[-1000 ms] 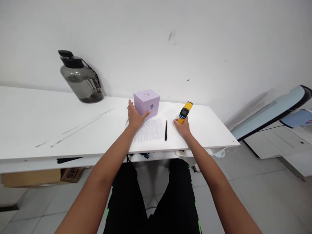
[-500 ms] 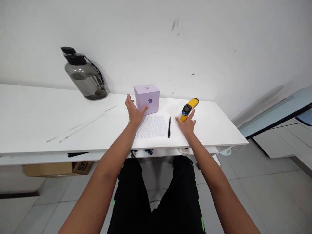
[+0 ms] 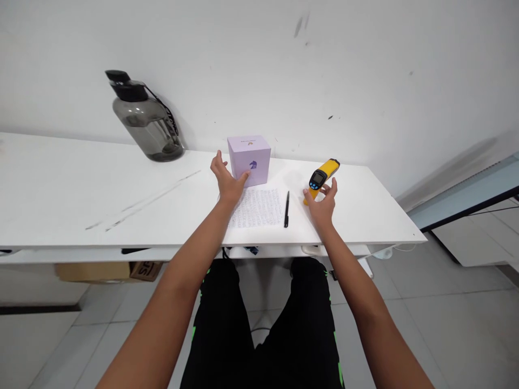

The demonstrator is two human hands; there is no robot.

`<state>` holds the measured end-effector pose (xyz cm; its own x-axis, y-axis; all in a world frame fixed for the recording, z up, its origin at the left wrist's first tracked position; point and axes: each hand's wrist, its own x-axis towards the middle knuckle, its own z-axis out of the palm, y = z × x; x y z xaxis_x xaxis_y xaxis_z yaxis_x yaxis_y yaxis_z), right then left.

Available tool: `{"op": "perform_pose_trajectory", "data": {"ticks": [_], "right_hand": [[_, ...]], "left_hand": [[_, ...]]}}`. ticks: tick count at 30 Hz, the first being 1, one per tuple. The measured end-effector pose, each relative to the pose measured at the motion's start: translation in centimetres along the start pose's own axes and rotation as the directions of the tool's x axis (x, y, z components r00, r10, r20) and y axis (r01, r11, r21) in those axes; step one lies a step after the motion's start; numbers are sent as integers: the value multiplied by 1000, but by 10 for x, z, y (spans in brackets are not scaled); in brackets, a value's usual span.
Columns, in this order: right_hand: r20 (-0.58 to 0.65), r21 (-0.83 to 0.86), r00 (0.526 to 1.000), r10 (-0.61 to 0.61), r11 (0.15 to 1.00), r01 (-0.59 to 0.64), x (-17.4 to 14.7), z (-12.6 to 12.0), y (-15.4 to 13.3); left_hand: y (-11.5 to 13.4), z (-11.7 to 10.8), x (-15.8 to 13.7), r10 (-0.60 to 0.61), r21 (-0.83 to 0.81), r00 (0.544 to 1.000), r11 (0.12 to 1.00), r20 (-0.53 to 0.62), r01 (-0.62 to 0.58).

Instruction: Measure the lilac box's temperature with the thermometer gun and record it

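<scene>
Currently resting the left hand (image 3: 230, 187), spread wide, against the lilac box (image 3: 252, 163) on the bench (image 3: 162, 219), just behind the handwritten sheet (image 3: 259, 209). Also curving the right hand (image 3: 323, 209), half spread, around the grip of the yellow meter (image 3: 327, 170), right of the black pen (image 3: 287, 209).

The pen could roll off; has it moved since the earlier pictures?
No: against the white desk and paper, the pen shows no visible shift either way.
</scene>
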<state>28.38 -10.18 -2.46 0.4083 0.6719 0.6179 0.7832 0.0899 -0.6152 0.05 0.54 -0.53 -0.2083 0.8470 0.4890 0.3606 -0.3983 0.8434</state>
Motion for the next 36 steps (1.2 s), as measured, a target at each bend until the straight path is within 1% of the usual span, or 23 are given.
{"op": "perform_pose_trajectory", "data": {"ticks": [2,4,5,6,7,8,9,10,11,13,15,17,20,23,25,27,29,30,31,33,35,36], "right_hand": [[-125,-29,991,-53,998,49,-1,-4,-3],[-226,-131,957,-184,979,157,-5,-11,-8],[-243,-189,934,-262,957,219,-8,-15,-11],[-227,-234,914,-336,930,283,-12,-19,-15],[-180,-260,900,-397,902,346,-17,-22,-20],[-99,-263,888,-449,872,412,-23,-24,-26],[16,-245,870,-493,842,481,-29,-25,-33],[142,-230,850,-507,818,527,-34,-24,-41],[249,-237,836,-489,806,542,-38,-23,-49],[388,-304,841,-377,809,503,-40,-16,-64],[454,-366,854,-255,820,440,-37,-7,-74],[482,-379,855,-189,835,398,-30,2,-78],[478,-344,867,-142,878,334,-22,13,-79],[487,-358,873,-23,907,224,-20,17,-81],[510,-397,855,88,906,144,-21,17,-82],[526,-421,836,155,902,98,-20,16,-82],[542,-385,828,142,918,95,-18,14,-78],[557,-328,823,112,940,95,-17,13,-75],[575,-243,815,77,967,81,-16,11,-72],[597,-25,802,10,1000,6,-16,9,-64],[593,158,804,-43,985,-64,-18,7,-59],[578,214,814,-63,974,-77,-20,6,-57]], "left_hand": [[-1,1,-1,27,17,999,999,-23,-27],[-1,1,-2,78,46,995,996,-62,-75],[0,2,-2,115,67,990,992,-86,-110],[1,2,-3,161,94,981,984,-112,-151],[3,2,-4,213,124,968,973,-134,-196],[6,2,-5,266,155,952,958,-150,-243],[9,3,-7,317,182,936,940,-153,-289],[13,3,-10,362,199,921,922,-141,-332],[16,3,-13,393,202,912,908,-113,-366],[24,5,-20,406,169,914,901,-3,-399],[31,6,-26,359,129,922,917,146,-378],[37,5,-31,295,130,913,931,281,-341],[44,2,-32,210,164,878,938,430,-305],[48,-1,-30,143,196,843,940,518,-280],[49,-2,-29,124,213,834,937,538,-276],[49,-2,-28,117,217,829,937,546,-275],[49,-2,-28,110,220,828,937,551,-271],[49,-3,-28,103,225,828,937,552,-266],[49,-3,-27,94,230,829,938,551,-259],[49,-4,-27,78,241,837,939,542,-244],[49,-4,-26,62,255,842,939,536,-232],[49,-4,-25,55,262,842,938,536,-228]]}}
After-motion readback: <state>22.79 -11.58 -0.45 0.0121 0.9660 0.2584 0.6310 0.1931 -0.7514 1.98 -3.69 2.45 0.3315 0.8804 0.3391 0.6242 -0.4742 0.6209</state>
